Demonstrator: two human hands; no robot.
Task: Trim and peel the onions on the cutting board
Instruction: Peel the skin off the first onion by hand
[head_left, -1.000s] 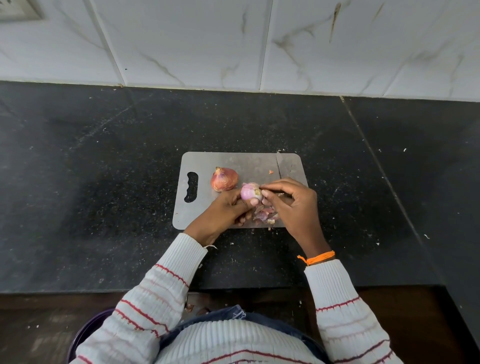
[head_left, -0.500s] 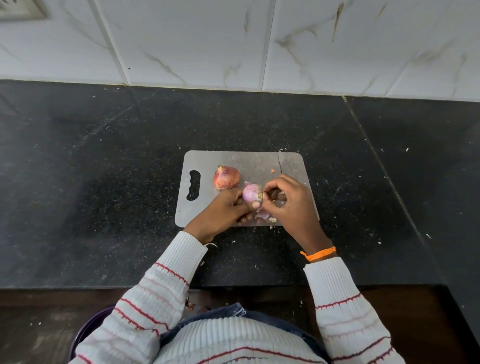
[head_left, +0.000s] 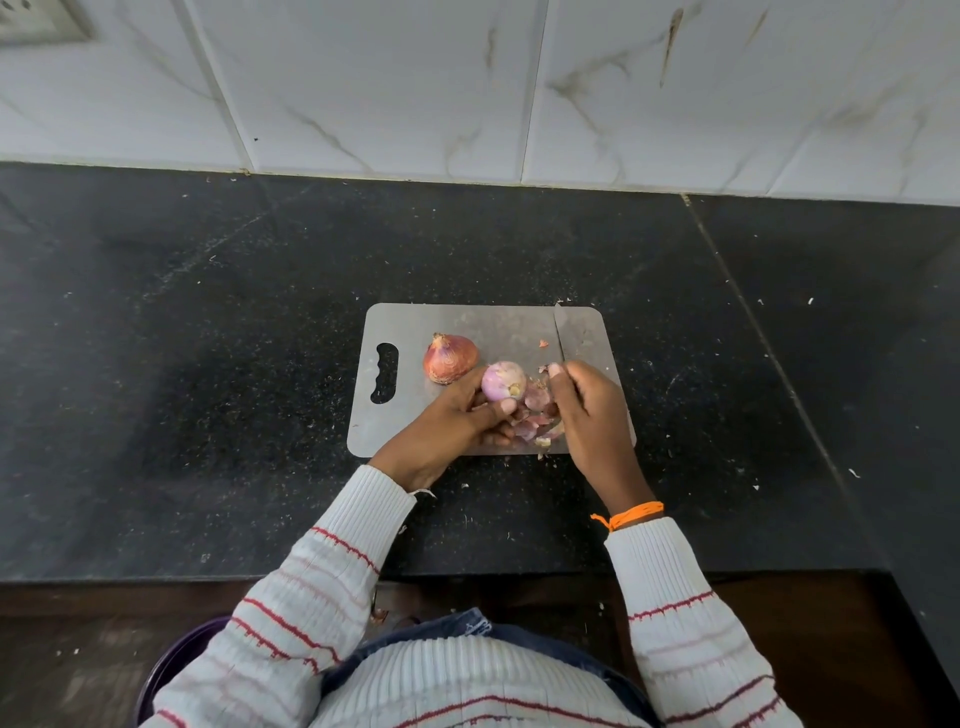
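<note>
A grey cutting board (head_left: 415, 415) lies on the black counter. An unpeeled reddish onion (head_left: 449, 358) sits on it near the handle slot. My left hand (head_left: 457, 415) holds a peeled pale purple onion (head_left: 503, 380) just above the board. My right hand (head_left: 589, 410) grips a knife (head_left: 562, 332) whose blade points away toward the board's far edge. Loose onion skins (head_left: 535, 421) lie on the board between my hands.
The black stone counter (head_left: 208, 364) stretches wide on both sides, flecked with small scraps. A white tiled wall (head_left: 467, 78) rises behind it. A dark purple bin rim (head_left: 171, 660) shows below the counter's front edge at the lower left.
My right hand has drawn away from the onion to the right, and the knife blade now points up the board. More peeled surface of the onion shows in my left hand.
</note>
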